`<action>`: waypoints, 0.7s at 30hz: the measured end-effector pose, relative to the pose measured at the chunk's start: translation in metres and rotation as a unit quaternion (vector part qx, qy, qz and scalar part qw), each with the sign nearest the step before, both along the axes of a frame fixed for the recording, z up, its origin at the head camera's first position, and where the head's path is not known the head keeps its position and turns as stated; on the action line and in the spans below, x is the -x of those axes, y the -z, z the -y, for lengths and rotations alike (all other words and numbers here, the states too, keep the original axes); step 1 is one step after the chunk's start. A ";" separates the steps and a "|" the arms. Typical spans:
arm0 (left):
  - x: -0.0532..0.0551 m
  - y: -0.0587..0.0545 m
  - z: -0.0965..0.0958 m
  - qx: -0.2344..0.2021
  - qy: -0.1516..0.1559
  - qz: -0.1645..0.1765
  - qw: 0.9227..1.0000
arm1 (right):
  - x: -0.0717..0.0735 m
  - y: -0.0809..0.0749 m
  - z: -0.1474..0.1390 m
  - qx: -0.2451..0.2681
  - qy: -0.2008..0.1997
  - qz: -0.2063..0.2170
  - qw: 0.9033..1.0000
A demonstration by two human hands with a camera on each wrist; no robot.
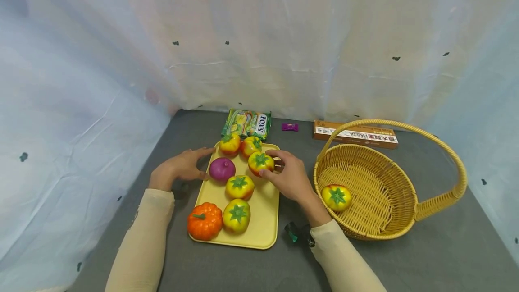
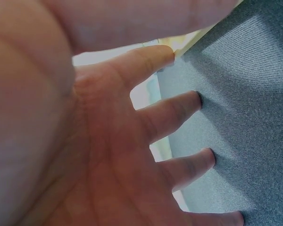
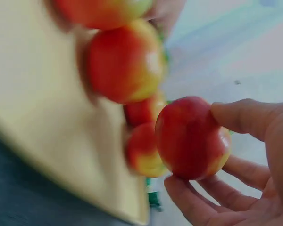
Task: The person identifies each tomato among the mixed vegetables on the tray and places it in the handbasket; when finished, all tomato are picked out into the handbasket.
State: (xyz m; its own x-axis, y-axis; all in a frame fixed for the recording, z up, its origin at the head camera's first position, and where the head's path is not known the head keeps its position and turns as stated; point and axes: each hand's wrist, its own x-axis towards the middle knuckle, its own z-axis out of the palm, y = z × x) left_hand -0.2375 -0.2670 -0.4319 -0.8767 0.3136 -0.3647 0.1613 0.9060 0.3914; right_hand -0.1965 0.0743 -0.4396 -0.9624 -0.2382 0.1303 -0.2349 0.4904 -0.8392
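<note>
Thumb and fingers of my right hand pinch a yellow-and-red tomato over the right part of a yellow tray. In the right wrist view, this tomato shows its red underside, held up off the tray. Spread fingers of my left hand rest at the tray's left rim and hold nothing. In the left wrist view, the fingertips meet the grey tabletop. Beside that hand lies a purple onion. Other tomatoes and an orange pumpkin sit on the tray.
To the right stands a wicker basket with a tall handle and one tomato inside. Behind the tray lie a green FOX'S packet, a small purple wrapped sweet and a pasta box. White sheeting encloses the table.
</note>
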 end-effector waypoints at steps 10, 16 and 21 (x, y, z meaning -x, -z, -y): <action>0.000 0.000 0.003 0.000 0.000 -0.003 1.000 | -0.041 -0.044 -0.047 0.095 -0.095 -0.019 0.991; 0.000 0.000 0.001 -0.002 0.006 -0.005 1.000 | -0.073 -0.044 -0.110 0.110 -0.117 -0.004 0.987; 0.001 0.001 0.001 0.003 0.006 -0.003 1.000 | -0.101 -0.045 -0.166 0.079 -0.096 -0.014 0.992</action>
State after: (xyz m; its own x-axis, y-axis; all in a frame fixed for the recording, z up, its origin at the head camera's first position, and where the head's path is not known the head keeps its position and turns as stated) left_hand -0.2382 -0.2678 -0.4331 -0.8753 0.3219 -0.3609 0.1748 0.9065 0.3844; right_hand -0.0958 0.2404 -0.3942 -0.8968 -0.3917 0.2058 -0.3351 0.2978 -0.8939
